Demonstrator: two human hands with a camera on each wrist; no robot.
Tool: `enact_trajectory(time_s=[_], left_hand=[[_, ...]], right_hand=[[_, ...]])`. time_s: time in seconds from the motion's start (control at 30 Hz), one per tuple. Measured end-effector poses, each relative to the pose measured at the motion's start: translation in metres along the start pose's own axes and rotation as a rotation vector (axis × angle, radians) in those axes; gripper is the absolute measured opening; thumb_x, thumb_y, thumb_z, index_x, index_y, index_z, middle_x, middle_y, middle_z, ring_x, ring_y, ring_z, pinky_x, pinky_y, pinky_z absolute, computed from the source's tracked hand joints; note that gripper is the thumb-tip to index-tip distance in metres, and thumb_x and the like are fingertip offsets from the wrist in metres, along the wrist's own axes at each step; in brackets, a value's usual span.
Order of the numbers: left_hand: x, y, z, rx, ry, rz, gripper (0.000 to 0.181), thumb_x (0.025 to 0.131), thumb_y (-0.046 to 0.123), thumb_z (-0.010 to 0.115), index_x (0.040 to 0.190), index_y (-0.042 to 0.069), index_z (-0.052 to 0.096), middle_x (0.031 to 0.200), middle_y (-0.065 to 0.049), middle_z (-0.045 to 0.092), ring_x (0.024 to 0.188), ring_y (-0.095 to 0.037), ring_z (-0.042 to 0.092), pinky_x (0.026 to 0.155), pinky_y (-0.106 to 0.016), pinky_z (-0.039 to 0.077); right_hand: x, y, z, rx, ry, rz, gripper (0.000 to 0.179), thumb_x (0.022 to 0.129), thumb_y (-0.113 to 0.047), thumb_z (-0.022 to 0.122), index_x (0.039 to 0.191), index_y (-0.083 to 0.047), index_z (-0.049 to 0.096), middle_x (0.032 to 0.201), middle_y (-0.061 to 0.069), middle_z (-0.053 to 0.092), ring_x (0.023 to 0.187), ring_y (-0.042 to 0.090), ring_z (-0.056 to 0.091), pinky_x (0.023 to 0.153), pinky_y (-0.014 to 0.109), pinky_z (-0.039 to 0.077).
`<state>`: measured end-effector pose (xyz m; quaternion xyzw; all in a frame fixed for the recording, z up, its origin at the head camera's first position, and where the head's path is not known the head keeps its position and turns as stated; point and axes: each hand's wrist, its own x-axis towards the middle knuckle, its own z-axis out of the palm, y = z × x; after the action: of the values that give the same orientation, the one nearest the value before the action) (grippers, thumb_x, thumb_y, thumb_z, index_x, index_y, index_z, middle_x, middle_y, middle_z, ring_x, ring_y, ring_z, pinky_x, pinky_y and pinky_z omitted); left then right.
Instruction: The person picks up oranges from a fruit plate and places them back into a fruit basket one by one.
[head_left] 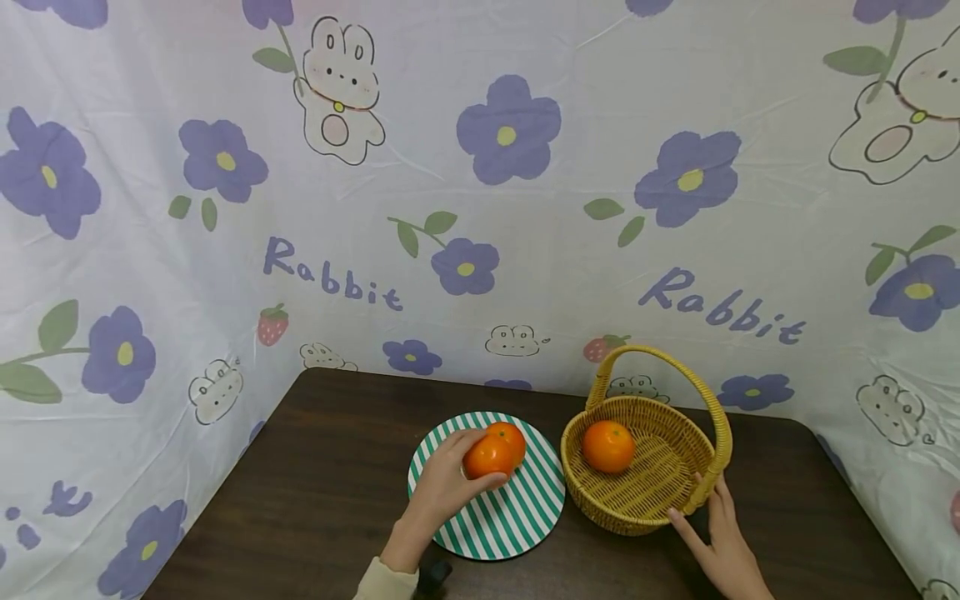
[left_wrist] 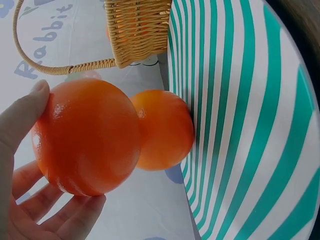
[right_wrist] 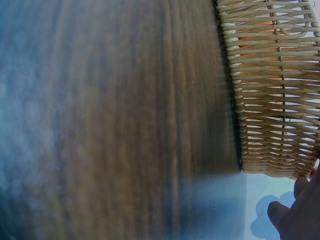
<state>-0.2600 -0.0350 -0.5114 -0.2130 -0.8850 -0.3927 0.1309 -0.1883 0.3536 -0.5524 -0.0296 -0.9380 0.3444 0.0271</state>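
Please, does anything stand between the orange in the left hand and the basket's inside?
Yes: the basket's left rim, with another orange just inside it. The plate orange is also close, behind and slightly right of the held orange. The handle arches farther right; over the rim, the way looks free.

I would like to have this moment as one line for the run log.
left hand: holds orange above striped plate | right hand: touches basket | on plate: second orange | in basket: third orange

Light is soft — the nearer orange point(left_wrist: 87, 137) glints, and bluish haze blurs the right wrist view's tabletop point(right_wrist: 125, 120).
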Motion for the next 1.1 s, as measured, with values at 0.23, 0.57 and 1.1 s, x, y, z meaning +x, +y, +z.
enact_trajectory(time_s=[0.23,0.57,1.1], left_hand=[[0.003,0.006,0.002,-0.010,-0.018,0.026,0.066,0.074,0.047,0.073,0.130,0.018,0.054,0.123,0.000,0.056,0.102,-0.020,0.058,0.078,-0.037,0.053],[0.007,0.012,0.009,-0.010,-0.039,0.059,0.065,0.075,0.050,0.071,0.130,0.021,0.054,0.127,-0.003,0.053,0.104,-0.022,0.057,0.079,-0.036,0.053],[0.020,0.037,0.022,-0.032,-0.054,0.138,0.063,0.075,0.050,0.071,0.129,0.022,0.054,0.126,-0.001,0.053,0.109,-0.020,0.055,0.082,-0.034,0.053]], right_hand=[[-0.001,-0.001,-0.001,0.007,-0.010,0.009,0.085,0.094,-0.052,0.042,0.149,-0.011,-0.007,0.149,0.013,-0.029,0.132,0.056,0.004,0.086,0.073,0.025],[-0.002,-0.004,-0.001,-0.004,-0.002,0.016,0.084,0.094,-0.052,0.042,0.149,-0.016,-0.011,0.150,0.015,-0.027,0.129,0.059,0.010,0.084,0.074,0.027],[0.000,-0.004,-0.003,-0.011,-0.024,0.039,0.085,0.094,-0.053,0.042,0.149,-0.013,-0.009,0.149,0.015,-0.028,0.129,0.058,0.010,0.085,0.074,0.027]])
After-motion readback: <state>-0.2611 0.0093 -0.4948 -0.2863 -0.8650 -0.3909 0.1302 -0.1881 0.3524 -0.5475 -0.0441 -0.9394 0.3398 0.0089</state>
